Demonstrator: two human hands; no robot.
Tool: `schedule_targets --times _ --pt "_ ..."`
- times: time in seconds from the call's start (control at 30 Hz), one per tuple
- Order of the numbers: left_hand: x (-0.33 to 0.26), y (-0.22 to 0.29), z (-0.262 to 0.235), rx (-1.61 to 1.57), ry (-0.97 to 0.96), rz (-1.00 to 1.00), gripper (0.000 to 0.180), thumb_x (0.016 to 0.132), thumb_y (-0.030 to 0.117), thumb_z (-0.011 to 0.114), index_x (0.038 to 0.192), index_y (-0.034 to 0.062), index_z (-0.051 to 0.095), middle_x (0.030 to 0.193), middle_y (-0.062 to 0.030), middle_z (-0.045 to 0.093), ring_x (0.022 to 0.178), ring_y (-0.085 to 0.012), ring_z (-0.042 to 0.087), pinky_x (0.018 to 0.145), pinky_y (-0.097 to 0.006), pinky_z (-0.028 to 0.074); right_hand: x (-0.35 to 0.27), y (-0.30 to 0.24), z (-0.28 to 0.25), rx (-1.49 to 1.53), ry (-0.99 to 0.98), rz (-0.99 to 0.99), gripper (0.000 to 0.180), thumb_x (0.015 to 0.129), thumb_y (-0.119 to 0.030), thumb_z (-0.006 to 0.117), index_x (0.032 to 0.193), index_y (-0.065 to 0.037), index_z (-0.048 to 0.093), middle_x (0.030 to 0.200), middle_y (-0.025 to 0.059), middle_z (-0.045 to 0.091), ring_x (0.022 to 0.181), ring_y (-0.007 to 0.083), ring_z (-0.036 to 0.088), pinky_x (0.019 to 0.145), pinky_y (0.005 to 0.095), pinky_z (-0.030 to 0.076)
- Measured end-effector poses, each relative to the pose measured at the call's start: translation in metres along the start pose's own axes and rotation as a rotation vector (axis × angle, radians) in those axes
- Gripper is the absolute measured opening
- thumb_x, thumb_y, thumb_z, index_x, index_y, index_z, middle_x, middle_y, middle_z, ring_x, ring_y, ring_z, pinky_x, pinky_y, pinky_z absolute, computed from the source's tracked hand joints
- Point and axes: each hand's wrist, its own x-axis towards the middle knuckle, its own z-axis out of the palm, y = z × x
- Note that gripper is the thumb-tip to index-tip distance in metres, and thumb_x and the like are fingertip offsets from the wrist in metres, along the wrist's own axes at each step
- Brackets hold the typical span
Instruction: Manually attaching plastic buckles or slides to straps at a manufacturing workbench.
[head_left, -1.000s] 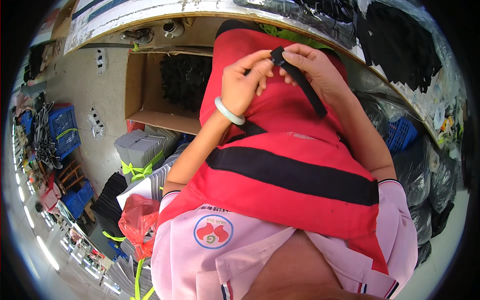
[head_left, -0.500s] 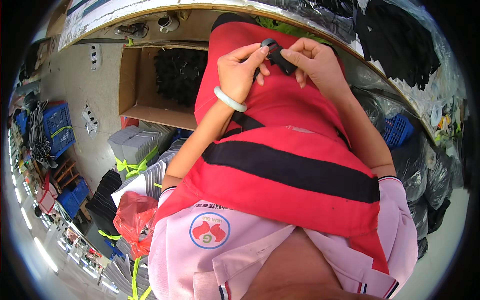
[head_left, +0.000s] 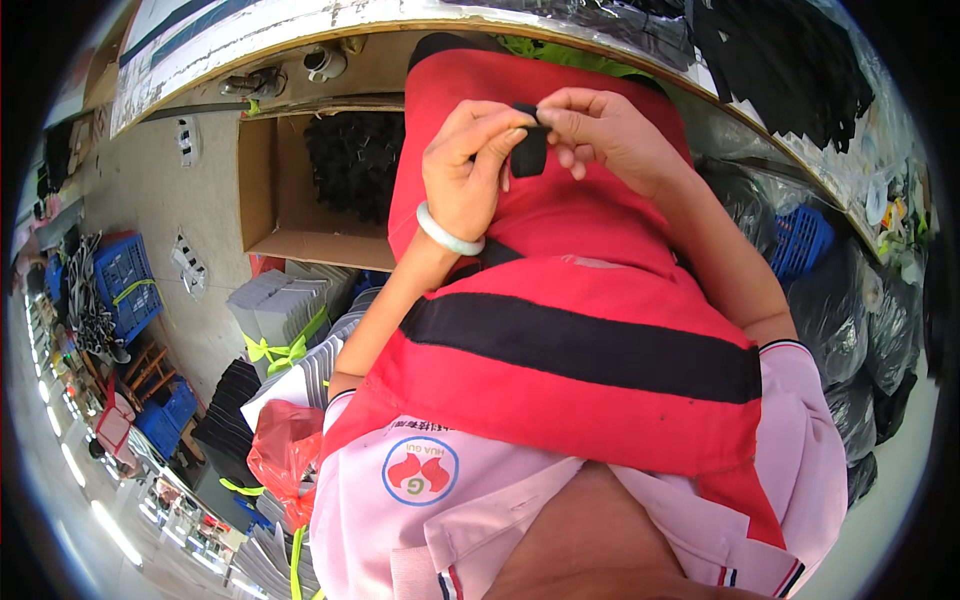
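Observation:
Over my red apron [head_left: 590,220], both hands pinch a small black strap piece [head_left: 529,156], which looks like folded webbing. My left hand [head_left: 468,165], with a pale bangle [head_left: 448,232] at the wrist, is closed on its left side with thumb and forefinger together. From the other side my right hand [head_left: 610,135] grips its upper edge between thumb and fingertips, the remaining fingers curled. A wide part of the strap hangs below the fingertips. Whether a buckle sits in it is hidden by the fingers.
Ahead runs a white-topped table edge [head_left: 400,20] with black strips [head_left: 785,70] at its right. A cardboard box [head_left: 318,245] of black pieces stands left of my lap. Tied grey sheets [head_left: 275,305] and a red plastic bag [head_left: 285,450] lie nearer. Right are a blue basket [head_left: 800,240] and dark bags.
The black strap piece has turned and now hangs down between the hands; its loop no longer shows. My right hand has moved left, closer to my left hand.

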Motion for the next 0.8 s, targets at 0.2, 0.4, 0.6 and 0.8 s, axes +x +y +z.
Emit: schedule_targets --times 0.2,0.4,0.6,0.8 --pt "-0.009 0.01 -0.002 0.058 -0.053 0.076 0.012 0.09 -0.001 0.061 0.099 0.0005 0.069 0.104 -0.0077 0.056 0.058 -0.0053 0.052 0.048 -0.018 0.041 -0.005 0.001 0.003 -0.266 0.029 -0.207 0.021 0.089 -0.022 0.068 0.095 -0.002 0.067 0.078 0.0011 0.064 0.071 0.008 0.059 0.064 0.0218 0.049" --pt "-0.009 0.012 -0.003 0.07 -0.087 0.131 0.012 0.09 0.001 0.061 0.101 0.0005 0.068 0.107 -0.0083 0.054 0.059 -0.0055 0.052 0.048 -0.018 0.042 -0.01 -0.004 0.002 -0.263 0.002 -0.182 0.013 0.087 -0.009 0.068 0.097 -0.002 0.063 0.096 0.0024 0.064 0.079 0.0059 0.058 0.072 0.0203 0.048" --pt "-0.016 0.026 -0.006 0.152 -0.084 0.029 0.014 0.089 -0.006 0.058 0.098 0.0001 0.068 0.098 -0.0061 0.057 0.057 -0.0059 0.051 0.048 -0.019 0.04 0.006 0.014 0.01 -0.13 0.109 -0.298 0.018 0.084 -0.006 0.07 0.096 -0.002 0.058 0.087 0.0022 0.064 0.085 0.0082 0.062 0.074 0.0218 0.049" --pt "-0.024 0.025 -0.099 0.403 -0.069 -0.181 0.017 0.089 -0.004 0.057 0.102 -0.0002 0.067 0.108 -0.0059 0.06 0.068 -0.0103 0.061 0.046 -0.021 0.043 -0.002 0.005 -0.013 -0.368 0.063 -0.335 0.018 0.087 -0.009 0.067 0.101 -0.001 0.059 0.091 0.0035 0.064 0.084 0.0075 0.059 0.077 0.0232 0.049"
